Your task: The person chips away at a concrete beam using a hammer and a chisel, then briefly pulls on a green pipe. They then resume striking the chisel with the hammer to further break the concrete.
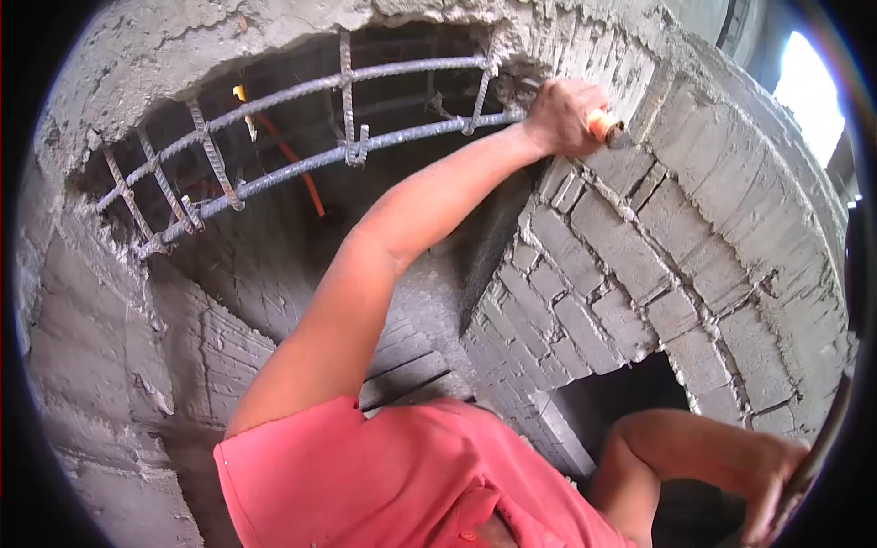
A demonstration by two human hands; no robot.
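My left hand (566,114) is wrapped round an orange-handled chisel (604,128) at the right end of a broken-out opening in a concrete beam. The chisel's blunt dark end sticks out of the fist; its other end is hidden behind my hand. Low on the right, my right hand (773,479) grips a long dark handle (816,447), whose far end cannot be made out at the edge of the view. Exposed ribbed rebar (311,164) crosses the opening and reaches close to my left wrist.
Rough grey concrete (174,78) surrounds the opening. A block wall (630,274) with mortar joints stands on the right, with a dark square hole (630,388) low in it. An orange tube (297,169) hangs behind the bars, and bright light (808,91) enters at upper right.
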